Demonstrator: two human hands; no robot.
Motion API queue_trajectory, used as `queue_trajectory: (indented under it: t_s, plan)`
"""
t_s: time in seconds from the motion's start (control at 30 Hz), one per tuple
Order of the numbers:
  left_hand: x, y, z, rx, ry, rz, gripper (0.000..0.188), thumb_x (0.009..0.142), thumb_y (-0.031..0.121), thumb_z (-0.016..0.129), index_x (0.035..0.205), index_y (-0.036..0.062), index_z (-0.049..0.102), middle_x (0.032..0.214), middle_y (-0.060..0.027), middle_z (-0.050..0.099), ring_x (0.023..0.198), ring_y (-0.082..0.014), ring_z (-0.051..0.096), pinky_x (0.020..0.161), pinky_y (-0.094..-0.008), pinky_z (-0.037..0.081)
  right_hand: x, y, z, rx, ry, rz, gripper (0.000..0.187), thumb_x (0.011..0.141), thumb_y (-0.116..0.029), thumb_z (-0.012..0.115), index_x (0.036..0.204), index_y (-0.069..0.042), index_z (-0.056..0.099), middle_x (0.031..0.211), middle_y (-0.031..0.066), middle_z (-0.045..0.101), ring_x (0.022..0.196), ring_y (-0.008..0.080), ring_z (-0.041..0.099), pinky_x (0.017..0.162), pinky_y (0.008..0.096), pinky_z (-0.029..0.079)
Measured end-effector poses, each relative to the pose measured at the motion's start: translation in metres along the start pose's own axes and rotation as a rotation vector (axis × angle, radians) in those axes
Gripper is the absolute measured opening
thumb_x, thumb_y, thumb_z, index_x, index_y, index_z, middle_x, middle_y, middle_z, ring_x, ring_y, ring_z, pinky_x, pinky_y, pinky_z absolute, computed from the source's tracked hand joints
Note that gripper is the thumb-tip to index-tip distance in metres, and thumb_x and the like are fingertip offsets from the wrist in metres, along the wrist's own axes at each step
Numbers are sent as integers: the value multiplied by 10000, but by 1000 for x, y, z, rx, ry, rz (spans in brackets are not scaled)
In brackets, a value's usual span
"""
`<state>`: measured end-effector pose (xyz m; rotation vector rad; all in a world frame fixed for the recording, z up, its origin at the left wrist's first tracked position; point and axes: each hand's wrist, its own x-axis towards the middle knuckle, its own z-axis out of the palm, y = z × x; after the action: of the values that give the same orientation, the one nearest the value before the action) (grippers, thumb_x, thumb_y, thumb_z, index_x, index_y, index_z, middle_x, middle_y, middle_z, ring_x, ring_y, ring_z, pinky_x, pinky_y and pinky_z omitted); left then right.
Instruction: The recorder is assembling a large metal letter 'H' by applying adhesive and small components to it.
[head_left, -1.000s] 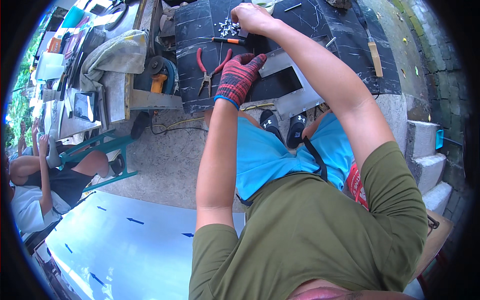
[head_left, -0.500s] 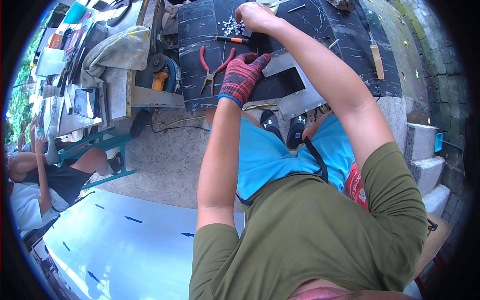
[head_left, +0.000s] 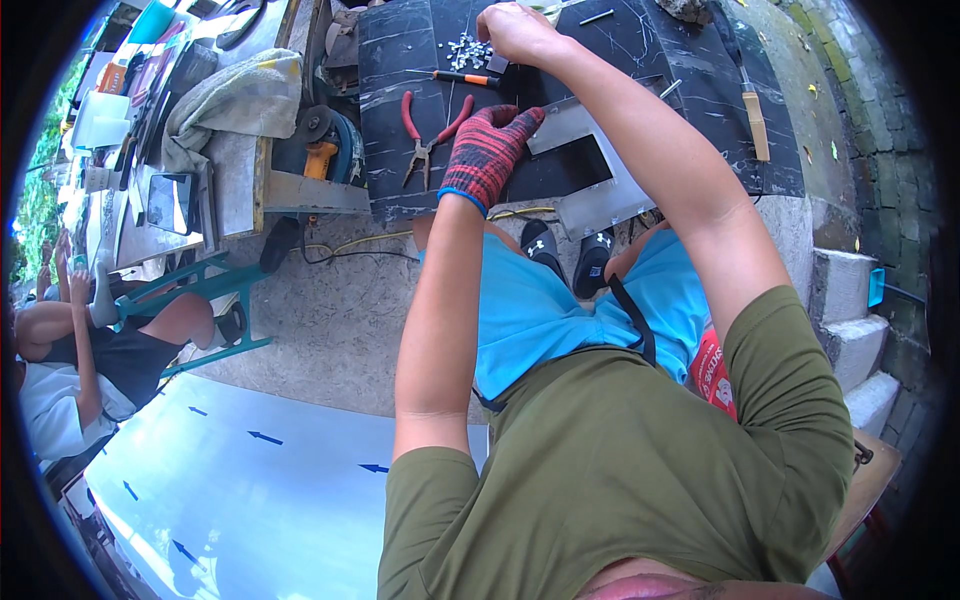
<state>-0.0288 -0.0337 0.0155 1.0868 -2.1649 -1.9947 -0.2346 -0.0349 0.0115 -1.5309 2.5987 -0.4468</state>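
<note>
Metal frame (head_left: 590,165) under gloved left hand (head_left: 487,150), fingers flat.

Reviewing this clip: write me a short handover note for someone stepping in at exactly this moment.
Left hand, in a red knit glove, rests flat on the dark marble slab beside the red-handled pliers.
Right hand, bare, is closed at the pile of small metal pieces; its grip is hidden.
An orange-handled tool lies between them; the grey metal frame sits under the right forearm.
Done and left: cannot tell from this view.
</note>
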Motion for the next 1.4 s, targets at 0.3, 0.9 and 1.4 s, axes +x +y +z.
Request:
queue_trajectory:
  t_s: [0.3, 0.9, 1.4]
  plan:
    - [-5, 3, 0, 1, 4, 22, 648, 889, 447, 803, 1342, 8, 657, 1228, -120, 712, 972, -184, 704, 882, -290, 566, -5, -6, -1, -26, -32, -6, 203, 877, -76, 658, 1033, -78, 788, 1101, 196, 755, 1064, 347, 734, 919, 449, 581]
    - [-5, 2, -1, -8, -2, 22, 653, 894, 462, 794, 1340, 4, 657, 1153, -126, 730, 927, -183, 700, 870, -294, 559, -10, -19, -3, 25, -9, 11, 217, 857, -111, 711, 1041, -7, 761, 1122, 228, 740, 1102, 383, 713, 954, 473, 563]
    - [-9, 10, -3, -127, -27, -36, 549, 884, 407, 821, 1261, 23, 710, 1296, -101, 658, 1148, -156, 648, 848, -287, 606, -98, 9, -85, 366, 10, -116, 186, 825, -116, 690, 957, 1, 751, 904, 232, 739, 897, 379, 724, 814, 444, 563]
